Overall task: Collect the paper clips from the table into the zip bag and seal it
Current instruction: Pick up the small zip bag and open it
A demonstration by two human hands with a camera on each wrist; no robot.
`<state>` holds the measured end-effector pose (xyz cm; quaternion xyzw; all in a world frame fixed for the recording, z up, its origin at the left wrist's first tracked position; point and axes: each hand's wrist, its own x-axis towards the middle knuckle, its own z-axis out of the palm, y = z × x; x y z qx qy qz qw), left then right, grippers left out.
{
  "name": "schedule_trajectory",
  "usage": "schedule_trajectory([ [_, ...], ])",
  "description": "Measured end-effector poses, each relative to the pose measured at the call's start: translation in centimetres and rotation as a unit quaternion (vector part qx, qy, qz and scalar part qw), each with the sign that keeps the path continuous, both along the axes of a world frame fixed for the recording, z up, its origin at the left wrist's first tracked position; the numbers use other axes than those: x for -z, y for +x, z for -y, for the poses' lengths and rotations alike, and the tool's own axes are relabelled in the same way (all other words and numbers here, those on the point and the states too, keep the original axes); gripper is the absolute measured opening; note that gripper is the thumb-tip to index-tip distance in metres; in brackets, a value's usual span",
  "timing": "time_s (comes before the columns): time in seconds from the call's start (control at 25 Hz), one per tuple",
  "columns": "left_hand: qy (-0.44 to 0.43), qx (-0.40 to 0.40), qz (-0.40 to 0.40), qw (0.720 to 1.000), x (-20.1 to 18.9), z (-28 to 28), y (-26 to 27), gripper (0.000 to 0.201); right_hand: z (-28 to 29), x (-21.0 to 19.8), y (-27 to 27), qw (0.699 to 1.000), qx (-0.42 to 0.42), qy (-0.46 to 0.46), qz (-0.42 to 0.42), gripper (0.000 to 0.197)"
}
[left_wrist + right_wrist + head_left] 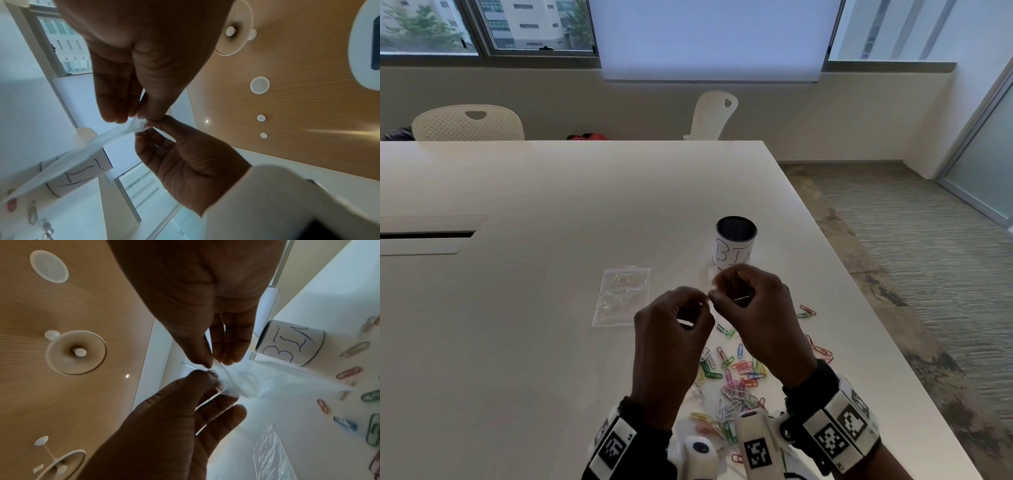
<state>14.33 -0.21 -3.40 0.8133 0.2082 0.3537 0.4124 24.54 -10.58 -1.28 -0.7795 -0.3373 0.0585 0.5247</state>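
Both hands are raised above the table and meet at the edge of a clear zip bag [267, 379]. My left hand [702, 303] pinches that edge between thumb and fingers, and my right hand [719, 291] pinches it right beside. In the left wrist view the zip bag [82, 154] stretches away from the two pinches toward the table. Whether its mouth is apart or closed I cannot tell. Several coloured paper clips [736, 377] lie scattered on the white table [517, 342] below and between my wrists, with a few more clips [806, 311] to the right.
A second clear zip bag [621, 296] lies flat on the table left of my hands. A mesh cup with a paper label reading BIN [734, 245] stands just beyond them. The table's right edge [859, 291] runs close by. Two white chairs stand at the far side.
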Motion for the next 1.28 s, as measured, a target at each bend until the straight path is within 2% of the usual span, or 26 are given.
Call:
schedule_trajectory([
  [0.2,0.008,-0.009,0.005,1.000,-0.2,0.0,0.3,0.006,0.1,-0.2,0.2,1.000,-0.007,0.000,0.007,0.004],
  [0.32,0.030,-0.038,-0.010,0.999,-0.1,-0.3,0.3,0.016,0.5,0.0,0.5,0.998,0.039,-0.023,0.049,0.009],
  [0.44,0.043,-0.058,-0.021,0.997,-0.2,-0.5,0.2,0.016,0.7,0.2,0.7,0.992,0.081,-0.043,0.082,0.010],
  [0.52,0.047,-0.050,-0.017,0.997,-0.1,-0.4,0.2,0.010,0.6,0.3,0.3,0.994,0.074,-0.053,0.061,0.011],
  [0.6,0.036,-0.043,-0.005,0.998,-0.1,-0.1,0.2,0.005,0.3,0.5,-0.2,0.997,0.038,-0.068,0.011,0.021],
  [0.76,0.015,-0.031,-0.010,0.999,0.0,0.2,0.2,0.016,0.0,1.0,-0.8,0.997,0.025,-0.065,-0.034,0.023],
  [0.92,0.045,-0.048,-0.023,0.998,-0.2,-0.4,-0.1,0.016,0.3,1.2,-0.4,0.993,0.074,-0.094,0.005,0.021],
  [1.12,0.074,-0.015,-0.028,0.997,-0.2,0.0,-0.3,0.016,-0.1,0.8,-0.6,0.992,0.064,-0.100,0.042,0.023],
  [1.28,0.088,-0.043,-0.026,0.995,-0.3,-0.2,-0.8,0.017,0.1,0.7,-0.2,0.987,0.102,-0.106,0.063,0.023],
])
